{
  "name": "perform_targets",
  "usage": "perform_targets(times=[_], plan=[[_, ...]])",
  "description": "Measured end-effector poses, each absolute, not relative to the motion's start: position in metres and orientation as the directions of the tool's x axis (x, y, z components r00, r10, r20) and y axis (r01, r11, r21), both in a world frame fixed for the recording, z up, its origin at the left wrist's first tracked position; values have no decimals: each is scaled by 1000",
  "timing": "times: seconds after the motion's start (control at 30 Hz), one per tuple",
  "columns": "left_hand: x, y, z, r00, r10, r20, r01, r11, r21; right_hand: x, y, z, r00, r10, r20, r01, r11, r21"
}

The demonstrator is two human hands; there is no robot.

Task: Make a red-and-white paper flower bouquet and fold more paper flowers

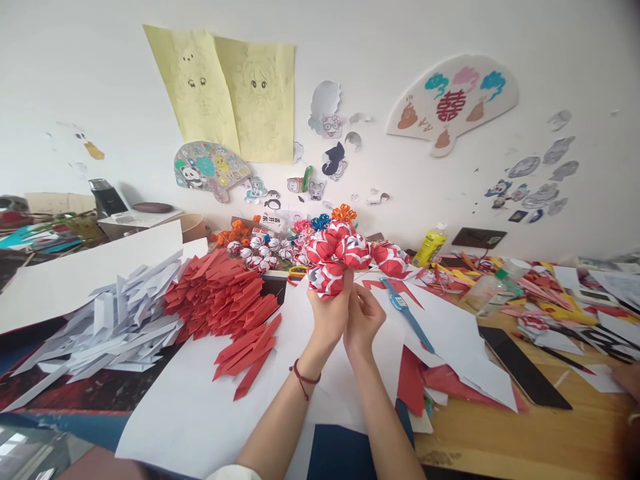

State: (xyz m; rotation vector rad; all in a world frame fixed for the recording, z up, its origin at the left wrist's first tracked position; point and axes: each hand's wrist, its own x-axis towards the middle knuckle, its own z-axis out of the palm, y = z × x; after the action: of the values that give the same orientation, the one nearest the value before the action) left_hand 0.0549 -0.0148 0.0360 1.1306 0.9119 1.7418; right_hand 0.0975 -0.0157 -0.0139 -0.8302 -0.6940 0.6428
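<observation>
My left hand (330,313) is closed around the base of a bunch of folded red-and-white paper balls (354,251). One ball of the bunch (326,279) rests against its fingers. Pressed up beside it, my right hand (364,317) has its fingers curled in; whatever they pinch under the bunch is hidden. Both hands are raised over white paper sheets (200,400). To their left lie a heap of folded red paper strips (220,293) and a heap of folded white paper strips (125,313). A light blue watch (406,310) lies to the right of my hands.
Behind the hands are more paper balls (263,250), orange paper flowers (233,235) and yellow-handled scissors (297,272). A yellow bottle (431,245) stands by the wall. At right lie a black phone-like slab (523,367), a clear bottle (493,293) and paper scraps. Part of another hand (627,380) shows at the right edge.
</observation>
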Motion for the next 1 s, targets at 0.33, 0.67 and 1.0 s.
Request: perform_targets(times=[0.33,0.67,1.0], plan=[[57,-13,44,-230,943,241,-359,-312,879,98,-14,-15,567,775,280,-288,504,-814],[52,-2,22,-55,835,547,-152,-549,822,106,-9,-16,704,638,313,-199,600,-775],[60,-10,27,-13,708,706,75,-704,706,110,-16,-12,769,508,387,-92,688,-720]])
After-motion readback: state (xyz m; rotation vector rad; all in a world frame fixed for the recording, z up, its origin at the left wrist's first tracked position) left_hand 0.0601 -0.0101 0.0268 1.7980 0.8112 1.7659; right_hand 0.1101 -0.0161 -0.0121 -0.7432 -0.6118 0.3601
